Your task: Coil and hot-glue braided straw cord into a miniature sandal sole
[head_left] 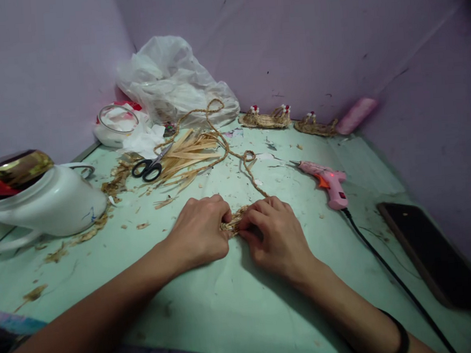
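Between my two hands is a small woven straw piece [234, 222], mostly covered by my fingers. My left hand [204, 227] is closed on its left end, the fingers curled in. With thumb and fingertips together, my right hand [275, 235] pinches the right end. A braided straw cord [256, 183] runs from behind the right hand up the table in loops. Beyond the hands lie loose flat straw strips [189, 155] and black-handled scissors [152, 167]. How the cord joins the woven piece is hidden.
A pink glue gun [326, 181] with a red light lies right, its black cable [387, 268] running to the front. Near it is a phone [435, 259]. At left stands a white pot [55, 202]. Behind are a plastic bag [176, 84] and beaded straw slippers [266, 120].
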`<state>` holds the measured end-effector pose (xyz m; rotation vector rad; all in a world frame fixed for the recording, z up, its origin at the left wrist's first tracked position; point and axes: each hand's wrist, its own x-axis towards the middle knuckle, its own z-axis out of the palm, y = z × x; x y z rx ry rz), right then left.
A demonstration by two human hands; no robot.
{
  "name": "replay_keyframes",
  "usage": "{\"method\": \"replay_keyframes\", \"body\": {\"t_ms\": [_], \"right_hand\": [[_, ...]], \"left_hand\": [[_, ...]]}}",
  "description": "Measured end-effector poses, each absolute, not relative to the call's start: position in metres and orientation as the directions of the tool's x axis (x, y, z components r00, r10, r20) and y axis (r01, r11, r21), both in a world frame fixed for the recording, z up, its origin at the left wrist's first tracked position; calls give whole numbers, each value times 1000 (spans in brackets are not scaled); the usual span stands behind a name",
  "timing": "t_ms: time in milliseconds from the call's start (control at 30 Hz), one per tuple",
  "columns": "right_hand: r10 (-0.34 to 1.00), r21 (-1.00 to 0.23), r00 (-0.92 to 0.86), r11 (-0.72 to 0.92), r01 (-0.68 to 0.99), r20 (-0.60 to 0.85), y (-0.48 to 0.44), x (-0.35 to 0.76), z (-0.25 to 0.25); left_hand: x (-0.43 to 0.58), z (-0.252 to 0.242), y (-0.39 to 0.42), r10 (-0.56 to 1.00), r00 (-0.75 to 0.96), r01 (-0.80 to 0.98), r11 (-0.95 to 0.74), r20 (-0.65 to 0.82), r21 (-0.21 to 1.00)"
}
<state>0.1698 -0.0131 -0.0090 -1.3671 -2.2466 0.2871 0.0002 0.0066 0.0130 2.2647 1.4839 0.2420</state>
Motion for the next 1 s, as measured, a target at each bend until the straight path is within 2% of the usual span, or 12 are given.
{"method": "replay_keyframes", "body": {"t_ms": [100, 167, 267, 400, 500, 633, 733, 833, 1000], "right_hand": [[857, -575, -380, 516, 634, 349, -10, 183, -6], [848, -615, -344, 530, 584, 403, -6, 193, -6], [833, -588, -361, 553, 590, 420, -2, 198, -9], [855, -588, -384, 519, 620, 350, -2, 192, -15], [876, -567, -359, 483, 667, 324, -5, 187, -16], [860, -475, -371, 504, 721, 350, -9, 186, -14], [797, -411, -447, 596, 689, 406, -10, 183, -11], [761, -386, -513, 646, 659, 397, -8, 179, -10], [751, -367, -514, 655, 661, 414, -7, 175, -13]], "left_hand": [[-9, 16, 12, 874, 471, 772, -344, -118, 535], [-14, 20, 15, 864, 473, 761, -302, -172, 574], [-14, 25, 14, 888, 412, 786, -234, -203, 572], [0, 20, 5, 902, 429, 823, -372, -42, 430], [9, 11, -1, 884, 468, 832, -432, -22, 348], [11, 7, 0, 877, 480, 813, -455, 23, 364], [10, 7, 1, 874, 485, 805, -461, 33, 372], [11, 6, 2, 881, 470, 811, -454, 52, 368], [16, 2, 4, 883, 456, 806, -464, 116, 367]]}}
